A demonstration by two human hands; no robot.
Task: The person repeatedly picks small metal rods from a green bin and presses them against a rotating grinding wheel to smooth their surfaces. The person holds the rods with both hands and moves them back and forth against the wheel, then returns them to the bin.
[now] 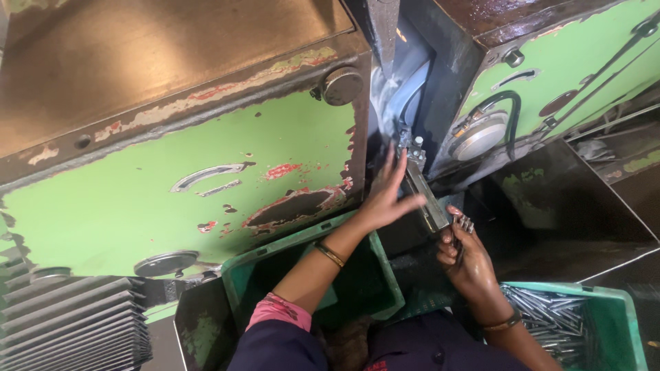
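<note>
Right hand (469,260) curled around rods (466,223)

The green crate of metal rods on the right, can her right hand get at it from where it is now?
Probably yes. The right hand holds a few rods by the metal guide, and the green crate of metal rods sits open-topped just beside that wrist, with nothing between them.

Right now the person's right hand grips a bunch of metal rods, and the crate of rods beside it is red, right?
Not quite. The head view shows the crate is green, not red. The right hand does grip a bunch of metal rods.
</note>
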